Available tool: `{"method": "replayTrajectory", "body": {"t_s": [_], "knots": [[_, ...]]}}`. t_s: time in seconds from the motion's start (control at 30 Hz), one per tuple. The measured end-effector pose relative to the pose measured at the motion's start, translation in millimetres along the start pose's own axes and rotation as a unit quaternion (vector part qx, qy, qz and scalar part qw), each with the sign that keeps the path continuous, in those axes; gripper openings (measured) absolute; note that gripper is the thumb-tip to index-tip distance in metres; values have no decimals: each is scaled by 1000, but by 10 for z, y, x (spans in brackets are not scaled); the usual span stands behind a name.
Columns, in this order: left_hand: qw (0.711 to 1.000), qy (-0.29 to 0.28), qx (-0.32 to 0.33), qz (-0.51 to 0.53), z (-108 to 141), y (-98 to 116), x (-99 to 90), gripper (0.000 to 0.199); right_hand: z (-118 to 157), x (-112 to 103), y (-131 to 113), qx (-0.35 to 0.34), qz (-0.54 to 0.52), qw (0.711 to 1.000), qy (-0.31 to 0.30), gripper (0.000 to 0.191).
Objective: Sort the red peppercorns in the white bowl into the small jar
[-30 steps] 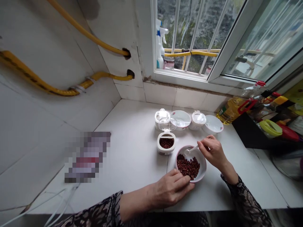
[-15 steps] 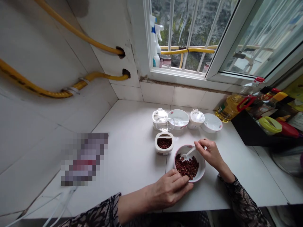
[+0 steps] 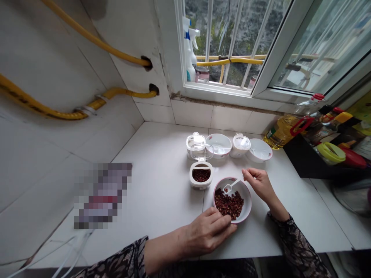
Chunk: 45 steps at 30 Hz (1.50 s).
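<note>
A white bowl [image 3: 247,204] with a pink rim holds dark red dried bits [image 3: 232,204]. My left hand [image 3: 207,231] grips the bowl's near left rim. Between the thumb and fingers of my right hand [image 3: 259,184] is the handle of a small white spoon [image 3: 227,188]. The spoon's scoop is over the dried bits, inside the bowl, with a few bits in it. Left of the bowl stands a small jar [image 3: 201,175] with its clear lid raised and similar red bits inside.
Behind are two lidded jars [image 3: 196,142] [image 3: 241,144] and two white bowls [image 3: 218,146] [image 3: 260,150]. An oil bottle [image 3: 279,129] and a black box [image 3: 301,156] of condiments stand at the right. A blurred object [image 3: 102,195] with white cables lies left.
My right hand has moved slightly right, drawing the spoon a little right and up. My left hand and the bowl have stayed in place.
</note>
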State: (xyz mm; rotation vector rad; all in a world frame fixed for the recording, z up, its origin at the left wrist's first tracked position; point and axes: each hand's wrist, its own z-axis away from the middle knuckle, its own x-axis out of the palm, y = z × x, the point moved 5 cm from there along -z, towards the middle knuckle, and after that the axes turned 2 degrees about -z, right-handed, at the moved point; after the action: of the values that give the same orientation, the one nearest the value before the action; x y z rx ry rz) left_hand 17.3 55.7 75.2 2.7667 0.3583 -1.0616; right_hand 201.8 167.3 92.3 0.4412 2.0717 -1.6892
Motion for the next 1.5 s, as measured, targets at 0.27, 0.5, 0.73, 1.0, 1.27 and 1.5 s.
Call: {"method": "replayTrajectory", "body": {"t_s": [0.27, 0.5, 0.73, 1.0, 1.27, 1.5], "knots": [[1000, 2, 2, -16, 5, 3, -4, 19, -9, 67, 73, 57, -79, 995, -7, 52], [1000, 3, 2, 1, 17, 0, 24, 21, -131, 122, -364, -48, -57, 997, 38, 46], [1000, 15, 4, 4, 7, 1, 9, 22, -25, 343, -1046, -416, 166, 883, 140, 27], [1000, -1, 7, -7, 10, 4, 31, 21, 92, 220, -996, -433, 205, 868, 130, 20], [1000, 7, 8, -18, -2, 8, -8, 22, 17, 50, -462, -298, 276, 914, 11, 40], [1000, 8, 9, -11, -14, 13, -18, 19, 18, 230, -258, -203, 231, 951, -36, 45]]}}
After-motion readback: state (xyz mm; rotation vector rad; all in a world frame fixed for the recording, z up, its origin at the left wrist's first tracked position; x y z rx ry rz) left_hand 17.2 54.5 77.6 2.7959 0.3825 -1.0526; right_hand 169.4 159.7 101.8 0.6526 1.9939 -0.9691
